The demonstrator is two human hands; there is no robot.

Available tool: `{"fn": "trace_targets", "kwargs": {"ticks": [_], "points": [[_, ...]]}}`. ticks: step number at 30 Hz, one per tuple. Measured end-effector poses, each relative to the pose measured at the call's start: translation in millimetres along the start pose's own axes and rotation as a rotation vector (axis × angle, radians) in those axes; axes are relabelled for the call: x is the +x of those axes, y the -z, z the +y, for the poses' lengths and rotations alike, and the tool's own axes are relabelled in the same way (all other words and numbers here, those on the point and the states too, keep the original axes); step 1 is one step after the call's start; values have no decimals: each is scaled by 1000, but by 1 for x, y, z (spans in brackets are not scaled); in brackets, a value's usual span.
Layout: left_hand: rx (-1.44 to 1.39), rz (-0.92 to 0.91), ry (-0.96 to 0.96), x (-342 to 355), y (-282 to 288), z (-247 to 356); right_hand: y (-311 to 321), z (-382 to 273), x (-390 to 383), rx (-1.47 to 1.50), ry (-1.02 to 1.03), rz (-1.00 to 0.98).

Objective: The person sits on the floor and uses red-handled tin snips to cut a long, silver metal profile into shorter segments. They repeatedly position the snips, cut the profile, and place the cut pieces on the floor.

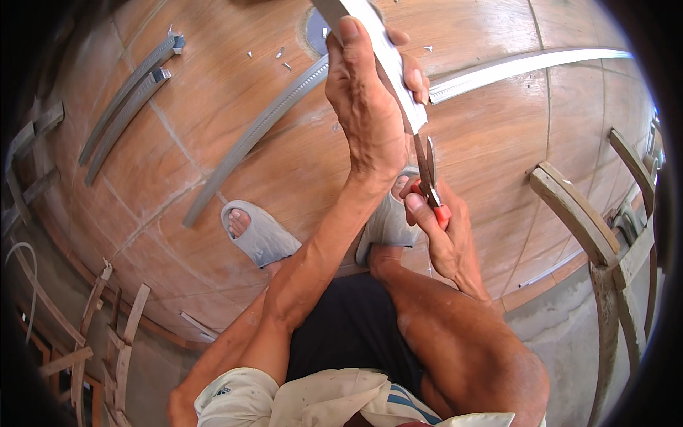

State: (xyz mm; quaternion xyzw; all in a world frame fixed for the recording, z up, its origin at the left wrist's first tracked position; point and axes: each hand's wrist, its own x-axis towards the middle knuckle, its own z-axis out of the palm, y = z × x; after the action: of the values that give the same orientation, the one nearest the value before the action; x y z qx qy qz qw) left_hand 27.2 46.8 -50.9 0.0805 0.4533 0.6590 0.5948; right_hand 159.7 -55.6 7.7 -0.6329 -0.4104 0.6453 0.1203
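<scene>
Just on the near side of the metal strip (381, 51), the right hand (453, 242) grips red-handled scissors (430, 191), blades at its end. The left hand (368, 122) wraps the strip, thumb on its left, fingertips on its right.

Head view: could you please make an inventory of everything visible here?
Folded silver metal strip: one, silver, top centre
Red-handled metal snips: one, red and grey, centre right
Long ribbed metal strip: one, grey, floor, left of centre
Long shiny metal strip: one, silver, floor, upper right
Shorter ribbed metal strips: two, grey, floor, upper left
Small metal scraps: several, silvery, floor, top
Tiled floor: one, brown, throughout
Rough wooden frames: count unclear, brown-grey, both sides
Slip-on sandals: two, grey, on feet
Cream striped shirt: one, cream, bottom
Left hand: one, bare, around folded strip
Right hand: one, bare, holding snips
</scene>
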Motion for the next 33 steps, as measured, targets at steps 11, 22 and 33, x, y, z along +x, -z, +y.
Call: {"fn": "trace_targets", "kwargs": {"ticks": [11, 22, 33], "points": [[14, 138, -115, -9, -35, -17, 5, -2, -3, 29, -29, 147], [66, 140, -118, -13, -35, -27, 8, 3, -3, -44, -62, 206], [63, 152, -80, -10, -30, -32, 6, 5, -1, -63, -56, 219]]}}
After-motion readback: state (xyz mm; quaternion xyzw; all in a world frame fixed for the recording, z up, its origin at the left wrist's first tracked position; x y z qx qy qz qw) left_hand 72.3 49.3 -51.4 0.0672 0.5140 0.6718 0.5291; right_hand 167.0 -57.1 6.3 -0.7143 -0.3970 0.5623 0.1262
